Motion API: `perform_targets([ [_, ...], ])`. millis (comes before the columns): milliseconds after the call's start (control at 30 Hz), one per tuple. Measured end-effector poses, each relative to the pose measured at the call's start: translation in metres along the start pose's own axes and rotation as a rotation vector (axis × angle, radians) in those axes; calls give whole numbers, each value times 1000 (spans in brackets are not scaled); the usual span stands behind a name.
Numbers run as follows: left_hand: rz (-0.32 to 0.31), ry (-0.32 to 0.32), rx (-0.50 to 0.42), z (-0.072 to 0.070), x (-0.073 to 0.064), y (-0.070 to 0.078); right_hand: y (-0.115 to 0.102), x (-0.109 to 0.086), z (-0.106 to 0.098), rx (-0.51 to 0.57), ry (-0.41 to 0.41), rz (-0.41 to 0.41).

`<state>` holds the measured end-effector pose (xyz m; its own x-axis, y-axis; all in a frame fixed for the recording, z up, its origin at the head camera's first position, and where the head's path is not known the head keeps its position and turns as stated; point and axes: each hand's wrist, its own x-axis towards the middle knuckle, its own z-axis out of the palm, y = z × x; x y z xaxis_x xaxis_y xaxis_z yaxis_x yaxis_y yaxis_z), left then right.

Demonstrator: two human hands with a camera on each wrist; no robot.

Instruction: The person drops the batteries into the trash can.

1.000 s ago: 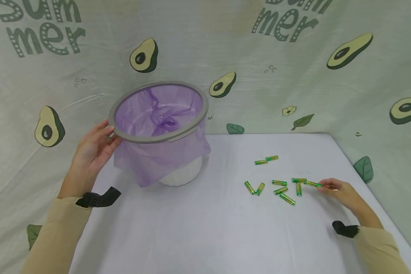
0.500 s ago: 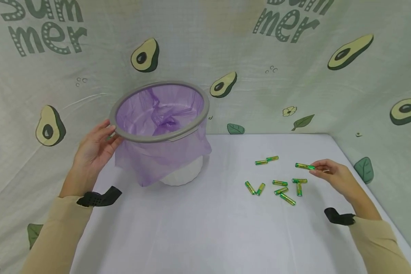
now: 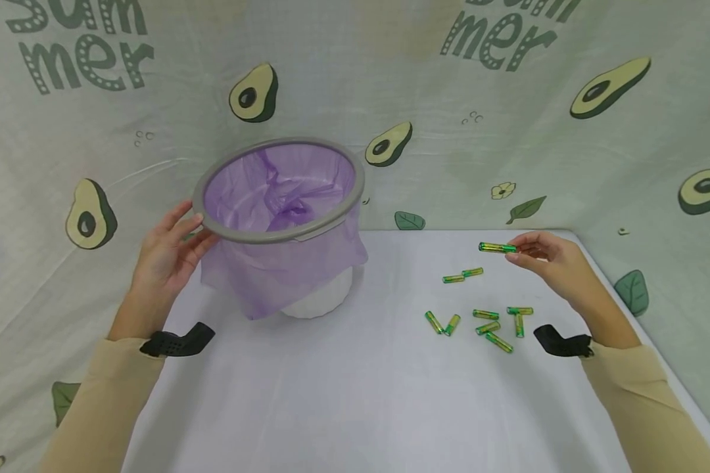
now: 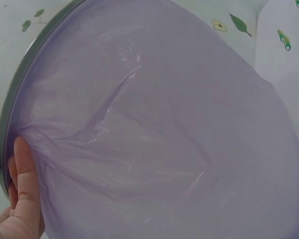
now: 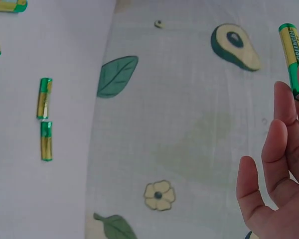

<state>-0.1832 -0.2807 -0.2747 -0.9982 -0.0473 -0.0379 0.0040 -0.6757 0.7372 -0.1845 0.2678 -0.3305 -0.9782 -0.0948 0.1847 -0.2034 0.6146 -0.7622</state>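
My left hand (image 3: 168, 253) grips the grey rim (image 3: 260, 235) of a round trash bin lined with a thin purple bag (image 3: 284, 276). In the left wrist view the fingers (image 4: 27, 174) press the bag against the rim from outside. At the right, my right hand (image 3: 550, 263) holds a green-and-gold battery (image 3: 496, 247) by one end, raised above the table and pointing toward the bin. The right wrist view shows that battery (image 5: 291, 50) between thumb and fingertips, the other fingers loosely bent. Below the bag shows the bin's white base (image 3: 322, 299).
Several more batteries (image 3: 486, 315) lie scattered on the white table (image 3: 355, 394) between the bin and my right arm. Two of them, a pair of batteries (image 3: 463, 275), lie farther back. A cloth (image 3: 438, 98) printed with avocados hangs behind the table.
My right hand has picked the battery up from the right end of the group and carried it up, back and leftward. The left hand keeps its grip on the rim.
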Motion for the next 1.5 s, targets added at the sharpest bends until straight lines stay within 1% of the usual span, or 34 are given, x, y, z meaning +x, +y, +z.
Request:
perform_targets([
  [100, 11, 4, 28, 0, -1, -1, -16, 7, 2, 10, -7, -31],
  [200, 20, 2, 47, 0, -2, -1, -33, 12, 5, 24, -12, -17],
  [333, 24, 0, 45, 0, -2, -1, -56, 18, 11, 45, -15, -5],
  [600, 22, 5, 43, 1, -2, -1, -89, 31, 23, 106, -22, -84],
  [800, 27, 19, 65, 3, -3, -2, -114, 42, 32, 95, -31, -131],
  [933, 28, 24, 68, 3, -3, -1, -132, 53, 42, 100, -41, -163],
  [1200, 22, 20, 62, 2, -3, -1, -161, 74, 68, 145, -69, -285],
  [1400, 26, 15, 87, 2, -4, -1, -184, 85, 84, 157, -96, -313],
  [1500, 25, 12, 72, 2, -4, 0, -196, 91, 91, 158, -111, -322],
])
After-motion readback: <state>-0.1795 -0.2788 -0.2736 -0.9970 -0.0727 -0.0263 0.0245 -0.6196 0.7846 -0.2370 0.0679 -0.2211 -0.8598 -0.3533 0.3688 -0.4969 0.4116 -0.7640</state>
